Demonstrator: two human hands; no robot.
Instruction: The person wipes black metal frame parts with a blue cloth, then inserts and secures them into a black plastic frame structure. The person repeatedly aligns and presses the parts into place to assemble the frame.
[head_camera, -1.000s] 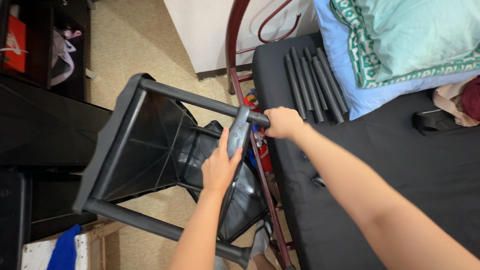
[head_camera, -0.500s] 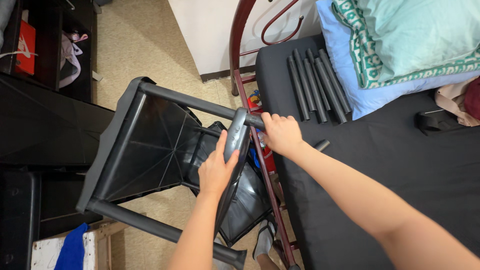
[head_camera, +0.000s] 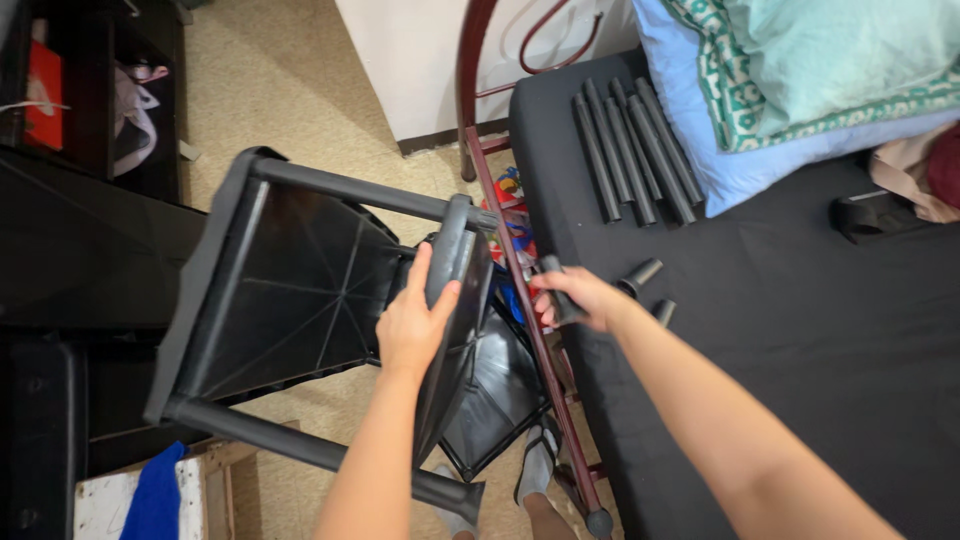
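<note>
**Black plastic shelf rack held at the bedside**

From the head camera, looking down: my left hand (head_camera: 415, 320) was wrapped around the edge of a black plastic shelf tray (head_camera: 455, 330), fingers (head_camera: 418, 275) curled over its rim and thumb pressed along the side, so the grip was firm. That tray stood on edge, tilted, and belonged to a black shelf rack (head_camera: 290, 290) lying tipped on its side over the beige floor (head_camera: 290, 90), between a dark cabinet (head_camera: 70, 250) and the bed. The rack's round corner posts ran across the top and bottom of the frame, joining another tray whose ribbed underside faced me.

My right hand (head_camera: 575, 298) was clenched around a short black tube (head_camera: 558, 290), held just over the dark red metal bed frame (head_camera: 515, 290), close beside the tray's upper corner. Two more short tube pieces (head_camera: 640, 275) lay on the black bedsheet (head_camera: 800, 350) just past my knuckles. Further up the sheet, a row of long black tubes (head_camera: 630, 150) rested side by side, next to a light blue pillow (head_camera: 730, 170) and a green patterned one (head_camera: 830, 60) on top of it. A blue cloth (head_camera: 155, 495) showed at the lower left, and my feet stood below the rack
</note>
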